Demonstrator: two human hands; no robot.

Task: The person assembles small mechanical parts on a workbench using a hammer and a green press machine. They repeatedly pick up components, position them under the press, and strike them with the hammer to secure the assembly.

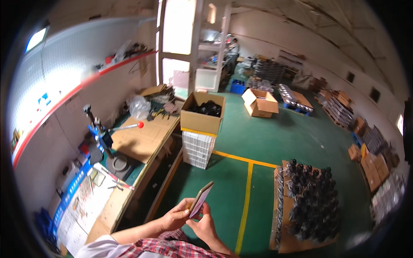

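The person is holding a smartphone (pixel 201 199) in front of the body, tilted with its top edge pointing up and to the right. The left hand (pixel 175 216) is gripping the phone's lower left edge, fingers closed around it. The right hand (pixel 204 225) is supporting the phone from below and behind, fingers wrapped on its lower right side. The phone is hovering above the green floor (pixel 275 142), just right of the workbench (pixel 137 146).

Taking the workbench as the landmark: flat sheets of brown cardboard are covering its top. A blue hand press (pixel 101 133) with a red-knobbed lever (pixel 140 124) is standing on its left side. A printed sheet with blue edging (pixel 81 202) is lying at its near end. Directly right of the bench's far end, an open brown carton (pixel 202 112) filled with dark parts is resting on a white ribbed crate (pixel 198 149). Farther right, a second open carton (pixel 259 103) is sitting empty on the floor. Yellow floor lines (pixel 246 202) are running right of the bench. Beyond these lines, a pallet of dark round parts (pixel 307 202) is occupying the floor. Stacked brown boxes (pixel 372 167) are lining the far right wall.
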